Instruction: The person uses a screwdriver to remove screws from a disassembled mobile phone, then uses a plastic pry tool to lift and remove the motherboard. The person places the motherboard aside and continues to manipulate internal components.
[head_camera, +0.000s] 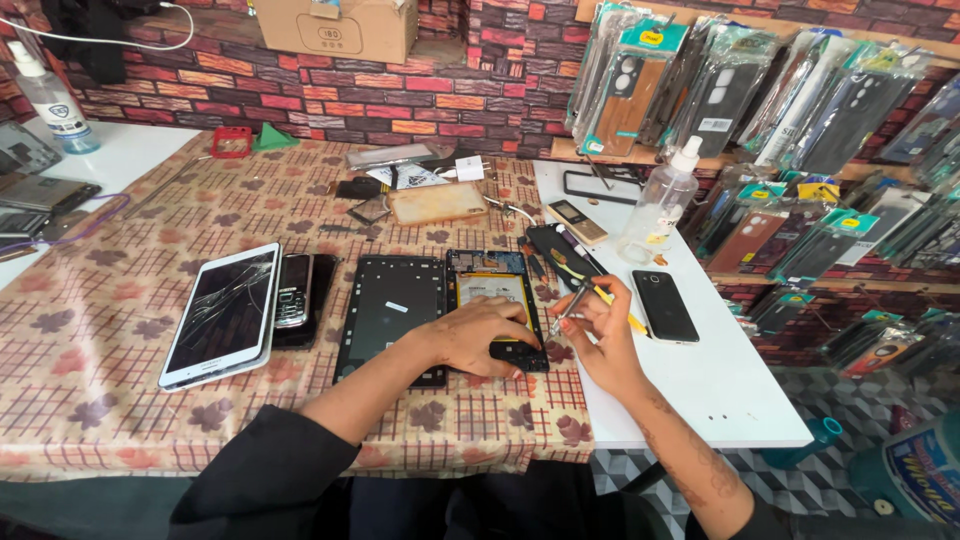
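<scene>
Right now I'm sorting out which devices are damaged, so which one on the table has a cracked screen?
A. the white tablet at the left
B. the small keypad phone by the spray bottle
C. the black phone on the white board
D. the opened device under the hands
A: the white tablet shows a web of cracks across its dark glass, while the black phone looks smooth and unbroken.

Beige-and-red checked tablecloth (120, 330) with brown leaves, white cracked tablet (222, 314), black phone (664, 305), red-brick wall (380, 95).
</scene>
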